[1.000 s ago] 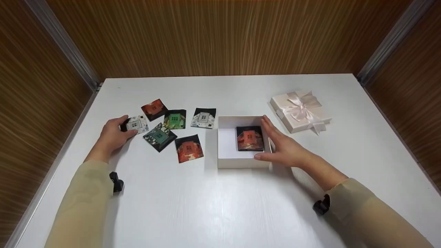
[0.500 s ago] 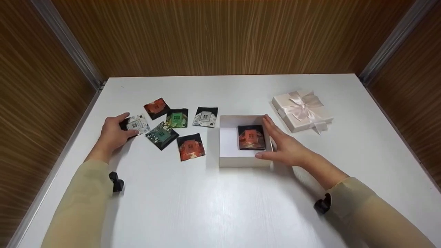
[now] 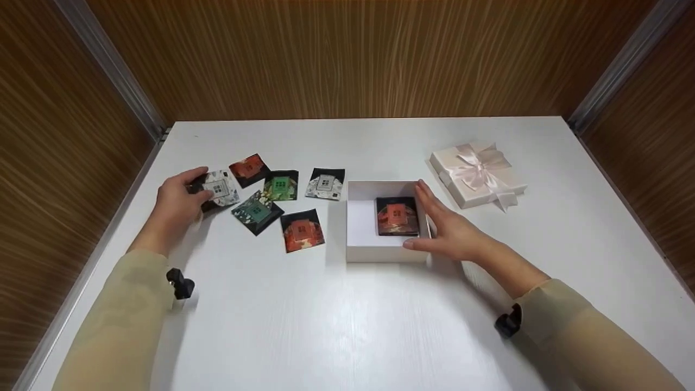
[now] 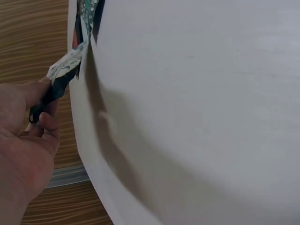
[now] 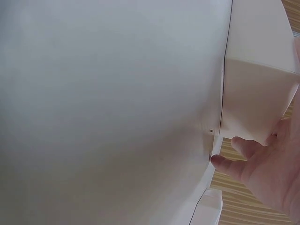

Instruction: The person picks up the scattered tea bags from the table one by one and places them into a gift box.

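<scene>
My left hand (image 3: 176, 209) pinches a white-and-black patterned sachet (image 3: 220, 189) between thumb and fingers. In the left wrist view this sachet (image 4: 65, 68) slants up from the fingertips, its near edge raised off the table. My right hand (image 3: 453, 233) rests along the right side of an open white box (image 3: 386, 254), fingers straight, thumb over the front corner. Inside the box, against its right wall, lies a stack of dark sachets topped by a red-labelled sachet (image 3: 397, 216). From the right wrist view, the box wall (image 5: 255, 98) rises beside the right hand's fingers.
Several loose sachets lie between the left hand and the box: a red one (image 3: 249, 170), a green one (image 3: 280, 185), a teal one (image 3: 257, 212), an orange-red one (image 3: 302, 231) and a white one (image 3: 325, 183). A pink lid with a ribbon bow (image 3: 479, 175) sits behind right.
My left hand has lifted the near side of the white-and-black sachet, which now tilts up. The right hand stays at the box. The head view has shifted slightly.
</scene>
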`<state>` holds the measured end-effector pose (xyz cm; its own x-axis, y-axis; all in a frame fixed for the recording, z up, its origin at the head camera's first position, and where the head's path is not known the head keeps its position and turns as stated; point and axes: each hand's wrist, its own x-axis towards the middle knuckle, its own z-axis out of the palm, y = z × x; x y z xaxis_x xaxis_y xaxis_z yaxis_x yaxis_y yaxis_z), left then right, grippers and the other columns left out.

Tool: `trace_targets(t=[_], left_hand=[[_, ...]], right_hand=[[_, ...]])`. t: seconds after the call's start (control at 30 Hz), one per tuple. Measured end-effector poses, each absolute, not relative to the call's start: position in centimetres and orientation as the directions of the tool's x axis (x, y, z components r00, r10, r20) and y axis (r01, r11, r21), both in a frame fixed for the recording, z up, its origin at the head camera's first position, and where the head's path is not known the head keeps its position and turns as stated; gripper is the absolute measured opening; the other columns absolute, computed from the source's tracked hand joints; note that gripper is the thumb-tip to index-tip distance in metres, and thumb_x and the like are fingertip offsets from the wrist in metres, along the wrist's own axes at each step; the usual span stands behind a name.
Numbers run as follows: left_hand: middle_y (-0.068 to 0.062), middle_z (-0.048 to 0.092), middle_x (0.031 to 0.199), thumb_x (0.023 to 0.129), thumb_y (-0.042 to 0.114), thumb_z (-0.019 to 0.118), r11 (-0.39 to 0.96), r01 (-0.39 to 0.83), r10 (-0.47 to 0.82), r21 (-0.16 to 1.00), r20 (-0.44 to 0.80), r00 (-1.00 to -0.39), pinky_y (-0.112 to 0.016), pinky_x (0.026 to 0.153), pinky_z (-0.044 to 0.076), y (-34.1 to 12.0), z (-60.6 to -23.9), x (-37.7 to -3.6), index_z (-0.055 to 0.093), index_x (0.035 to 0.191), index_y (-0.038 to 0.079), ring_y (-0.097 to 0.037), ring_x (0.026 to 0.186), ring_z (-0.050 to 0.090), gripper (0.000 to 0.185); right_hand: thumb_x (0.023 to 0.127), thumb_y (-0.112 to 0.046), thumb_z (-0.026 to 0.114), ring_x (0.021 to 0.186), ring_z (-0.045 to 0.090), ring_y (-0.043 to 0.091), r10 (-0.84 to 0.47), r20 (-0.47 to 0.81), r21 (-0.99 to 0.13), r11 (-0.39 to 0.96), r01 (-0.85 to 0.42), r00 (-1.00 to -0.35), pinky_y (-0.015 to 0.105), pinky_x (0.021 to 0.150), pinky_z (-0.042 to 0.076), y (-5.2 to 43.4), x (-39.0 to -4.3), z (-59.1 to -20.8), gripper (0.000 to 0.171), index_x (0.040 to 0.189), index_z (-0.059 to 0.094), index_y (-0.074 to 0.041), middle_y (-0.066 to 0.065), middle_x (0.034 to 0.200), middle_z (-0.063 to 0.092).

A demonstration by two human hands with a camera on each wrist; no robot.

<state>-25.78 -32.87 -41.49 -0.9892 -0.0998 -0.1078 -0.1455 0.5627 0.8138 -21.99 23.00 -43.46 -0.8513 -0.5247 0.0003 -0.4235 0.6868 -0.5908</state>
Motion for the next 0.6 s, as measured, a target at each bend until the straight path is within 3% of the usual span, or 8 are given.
trace_targets(t=[0.17, 0.3, 0.6], left_hand=[[-0.024, 0.043, 0.161, 0.107, 0.005, 0.059, 0.574, -0.117, -0.102, 0.811, -0.072, -0.992, -0.049, 0.119, 0.039, -32.7, -40.3, -25.8, 0.041, 0.164, 0.013, -0.035, 0.144, 0.043, 0.061], [-0.025, 0.046, 0.157, 0.107, 0.007, 0.059, 0.601, -0.085, -0.083, 0.794, -0.044, -0.996, -0.05, 0.113, 0.046, -32.4, -39.4, -25.5, 0.046, 0.162, 0.012, -0.036, 0.137, 0.049, 0.056], [-0.019, 0.052, 0.154, 0.106, 0.011, 0.06, 0.594, -0.073, -0.059, 0.801, -0.048, -0.997, -0.038, 0.102, 0.052, -31.5, -38.2, -25.1, 0.063, 0.15, 0.013, -0.031, 0.128, 0.055, 0.044]], right_hand=[[0.09, -0.06, 0.079, 0.16, 0.016, 0.033, -0.53, 0.012, -0.583, 0.685, -0.437, -0.848, 0.056, 0.123, 0.031, 23.0, -22.1, -43.5, 0.121, 0.172, 0.0, -0.016, -0.003, 0.178, -0.008], [0.09, -0.06, 0.078, 0.161, 0.015, 0.032, -0.529, 0.01, -0.58, 0.688, -0.436, -0.849, 0.057, 0.123, 0.03, 23.0, -22.1, -43.5, 0.122, 0.172, 0.0, -0.016, -0.001, 0.178, -0.008], [0.091, -0.06, 0.078, 0.16, 0.016, 0.032, -0.526, 0.0, -0.584, 0.69, -0.427, -0.85, 0.056, 0.123, 0.031, 22.9, -22.1, -43.5, 0.121, 0.172, 0.0, -0.015, -0.003, 0.178, -0.009]])
